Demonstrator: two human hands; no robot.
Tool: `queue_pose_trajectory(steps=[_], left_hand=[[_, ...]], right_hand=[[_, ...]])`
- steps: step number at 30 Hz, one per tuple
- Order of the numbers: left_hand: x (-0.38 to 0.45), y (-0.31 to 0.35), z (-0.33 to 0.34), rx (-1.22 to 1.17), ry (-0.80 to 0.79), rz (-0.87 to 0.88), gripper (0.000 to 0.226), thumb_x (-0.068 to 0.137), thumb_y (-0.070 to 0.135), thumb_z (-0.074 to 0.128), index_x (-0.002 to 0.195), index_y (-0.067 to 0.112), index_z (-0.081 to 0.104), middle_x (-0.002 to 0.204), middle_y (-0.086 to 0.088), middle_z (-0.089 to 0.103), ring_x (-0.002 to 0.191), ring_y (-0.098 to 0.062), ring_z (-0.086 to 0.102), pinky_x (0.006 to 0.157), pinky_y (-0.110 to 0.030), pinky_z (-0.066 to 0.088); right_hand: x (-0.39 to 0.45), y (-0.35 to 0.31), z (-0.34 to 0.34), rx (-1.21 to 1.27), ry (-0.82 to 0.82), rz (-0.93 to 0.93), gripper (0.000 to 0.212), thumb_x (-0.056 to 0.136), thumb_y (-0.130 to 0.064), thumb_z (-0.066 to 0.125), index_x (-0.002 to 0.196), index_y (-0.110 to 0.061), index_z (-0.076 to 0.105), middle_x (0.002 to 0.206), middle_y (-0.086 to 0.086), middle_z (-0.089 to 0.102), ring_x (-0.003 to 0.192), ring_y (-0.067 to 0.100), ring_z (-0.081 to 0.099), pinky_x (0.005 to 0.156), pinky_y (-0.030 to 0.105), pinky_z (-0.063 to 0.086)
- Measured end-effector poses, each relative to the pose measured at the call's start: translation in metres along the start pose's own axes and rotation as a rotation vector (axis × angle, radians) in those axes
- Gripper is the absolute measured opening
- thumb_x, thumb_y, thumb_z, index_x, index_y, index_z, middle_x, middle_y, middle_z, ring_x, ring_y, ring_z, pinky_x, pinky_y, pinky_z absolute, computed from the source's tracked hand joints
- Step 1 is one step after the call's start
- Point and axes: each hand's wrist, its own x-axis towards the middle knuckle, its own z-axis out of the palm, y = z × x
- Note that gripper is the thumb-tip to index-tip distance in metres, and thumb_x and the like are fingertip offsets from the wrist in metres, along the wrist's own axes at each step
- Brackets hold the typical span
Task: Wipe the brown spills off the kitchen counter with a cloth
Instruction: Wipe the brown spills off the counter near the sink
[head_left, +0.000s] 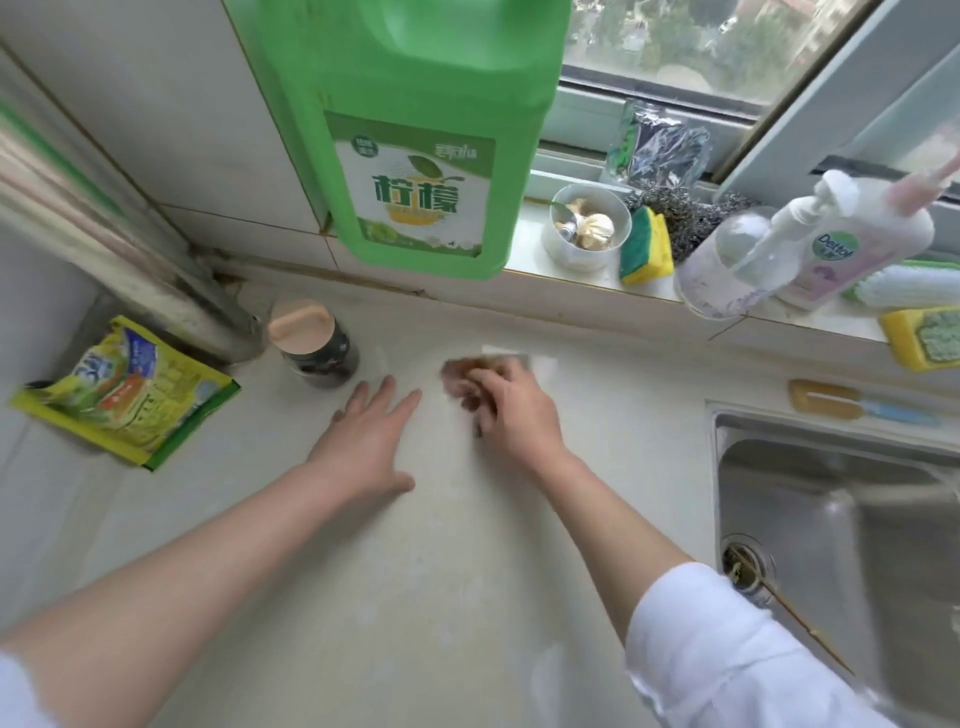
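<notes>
Near back edge of counter (467, 545): stained cloth (467, 374) under R hand (511, 410), gripping it; spill blurred
L hand (371, 447): flat, fingers straight, just left of cloth; R nearer

Tiled wall (171, 114), window (691, 41) w/ daylight, sill (530, 249).

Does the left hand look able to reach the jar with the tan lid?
Probably yes: the left hand lies flat on the counter, fingers toward the jar, with nothing between them.
</notes>
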Motion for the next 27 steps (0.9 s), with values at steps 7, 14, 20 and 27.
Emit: queue_pose_trajectory(steps=[7,14,20,27], left_hand=[[-0.003,-0.003,0.000,-0.019,-0.004,0.002,0.115,0.076,0.048,0.077,0.158,0.022,0.001,0.166,-0.002,-0.008,0.152,-0.031,-0.003,0.121,-0.048,0.020],[0.002,-0.004,0.002,-0.027,-0.030,-0.001,0.114,0.078,0.044,0.077,0.158,0.019,-0.001,0.166,-0.003,-0.012,0.152,-0.034,-0.009,0.120,-0.053,0.016],[0.007,-0.003,0.004,-0.024,-0.048,-0.002,0.114,0.079,0.040,0.077,0.158,0.017,-0.003,0.165,-0.005,-0.014,0.151,-0.037,-0.009,0.119,-0.057,0.016],[0.008,-0.002,0.003,0.030,-0.055,0.014,0.115,0.078,0.046,0.077,0.157,0.015,-0.002,0.165,-0.008,-0.012,0.150,-0.040,-0.006,0.115,-0.061,0.021]], right_hand=[[0.012,0.043,-0.030,0.069,0.395,0.615,0.030,0.084,-0.019,0.055,0.109,-0.029,0.067,0.119,0.004,0.054,0.110,0.029,0.056,0.083,0.032,0.045],[-0.001,0.001,-0.007,0.050,-0.136,-0.069,0.029,0.074,-0.027,0.057,0.096,-0.032,0.075,0.105,-0.006,0.063,0.096,0.018,0.062,0.077,0.029,0.051],[0.024,0.017,-0.014,0.040,0.400,0.635,0.032,0.086,-0.015,0.052,0.113,-0.025,0.065,0.121,0.008,0.051,0.111,0.033,0.053,0.085,0.037,0.046],[-0.089,0.010,-0.002,0.014,-0.055,-0.039,0.025,0.076,-0.022,0.062,0.093,-0.033,0.075,0.100,-0.018,0.058,0.095,0.009,0.058,0.075,0.028,0.051]])
